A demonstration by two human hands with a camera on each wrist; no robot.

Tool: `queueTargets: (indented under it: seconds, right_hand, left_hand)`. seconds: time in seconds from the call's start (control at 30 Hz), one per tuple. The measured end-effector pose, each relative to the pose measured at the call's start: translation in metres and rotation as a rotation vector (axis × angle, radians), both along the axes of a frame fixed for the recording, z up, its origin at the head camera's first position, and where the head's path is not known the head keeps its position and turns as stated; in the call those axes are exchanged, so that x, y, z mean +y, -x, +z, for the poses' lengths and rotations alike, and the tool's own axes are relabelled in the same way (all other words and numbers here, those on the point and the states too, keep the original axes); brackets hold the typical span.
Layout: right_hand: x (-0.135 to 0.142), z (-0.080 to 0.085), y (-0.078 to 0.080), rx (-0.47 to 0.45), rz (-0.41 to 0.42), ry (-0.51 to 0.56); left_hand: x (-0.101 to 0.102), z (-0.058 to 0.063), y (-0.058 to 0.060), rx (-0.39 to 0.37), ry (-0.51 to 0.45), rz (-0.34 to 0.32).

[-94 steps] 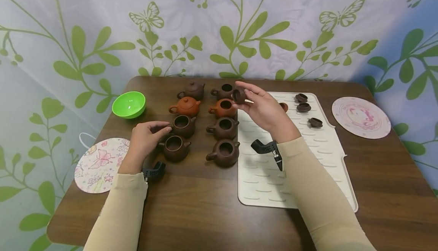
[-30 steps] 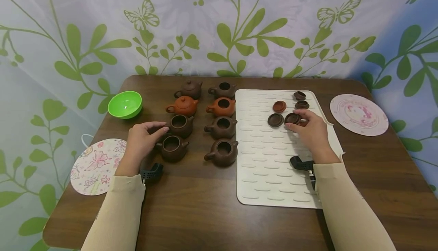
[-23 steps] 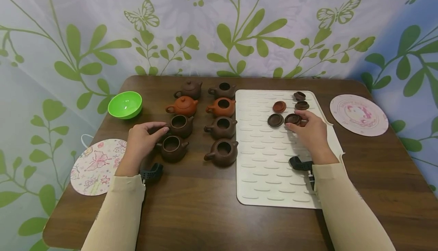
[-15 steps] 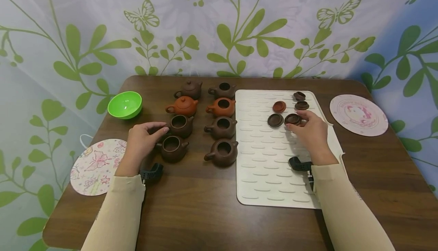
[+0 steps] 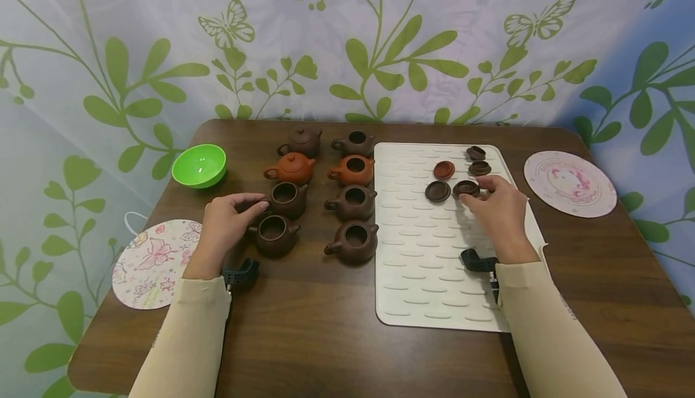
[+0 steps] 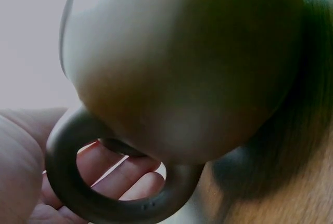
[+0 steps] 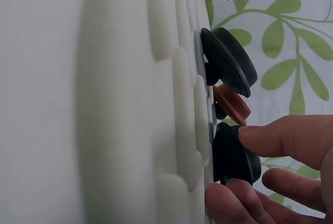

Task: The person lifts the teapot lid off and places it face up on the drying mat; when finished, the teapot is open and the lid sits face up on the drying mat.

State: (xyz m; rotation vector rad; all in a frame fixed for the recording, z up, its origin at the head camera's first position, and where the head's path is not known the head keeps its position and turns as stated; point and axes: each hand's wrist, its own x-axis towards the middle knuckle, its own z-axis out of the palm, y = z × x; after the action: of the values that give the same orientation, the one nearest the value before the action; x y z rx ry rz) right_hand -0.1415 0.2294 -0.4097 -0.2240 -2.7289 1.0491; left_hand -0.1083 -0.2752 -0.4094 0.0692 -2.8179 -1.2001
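My left hand (image 5: 230,223) pinches a dark brown teapot (image 5: 288,200) at its handle side; the pot is open on top. In front of it stands another lidless dark teapot (image 5: 275,236), whose body and ring handle (image 6: 125,203) fill much of the left wrist view, with my fingers seen through the ring. Over the white mat (image 5: 418,283), my right hand (image 5: 496,208) holds a dark teapot lid (image 5: 467,189) between thumb and fingers. Beside that lies another dark lid (image 5: 437,192), upturned and tilted. Behind are a reddish lid (image 5: 444,170) and dark lids (image 5: 479,169).
A second column of lidless teapots (image 5: 353,202), one orange, stands left of the mat. Two lidded pots (image 5: 293,169) are at the back left. A green bowl (image 5: 199,166) and round placemats (image 5: 570,183) flank the wooden table (image 5: 320,325). A patterned cloth hangs behind.
From above the right-hand teapots, my right hand, with a dark lid, has gone right to the mat, where it has stayed for the last second. My left hand keeps its place.
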Motion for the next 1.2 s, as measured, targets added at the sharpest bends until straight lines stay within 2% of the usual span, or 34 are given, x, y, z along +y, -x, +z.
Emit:
queueTargets:
  seconds: [0.23,0.63,0.8,0.93,1.07,1.2]
  right_hand:
    - [0.001,0.004,-0.002,-0.006,-0.012,0.011]
    - [-0.008,0.022,-0.007,0.085,-0.009,-0.013]
    - [-0.027,0.033,-0.008,0.161,0.063,0.001]
    - [-0.046,0.040,-0.002,0.220,0.143,0.012]
    - [-0.067,0.049,0.006,0.228,0.233,0.024]
    - [-0.093,0.061,0.018,0.256,0.341,0.017]
  left_hand:
    - [0.000,0.000,0.000,0.009,-0.006,0.000]
    - [0.000,0.001,-0.001,0.007,-0.021,-0.013]
    - [0.002,0.003,0.002,0.016,-0.071,0.011]
    - [0.005,0.007,0.007,0.045,-0.089,0.040]
    - [0.007,0.016,0.018,0.069,-0.057,0.059]
    - [0.002,0.027,0.034,0.062,-0.021,0.038]
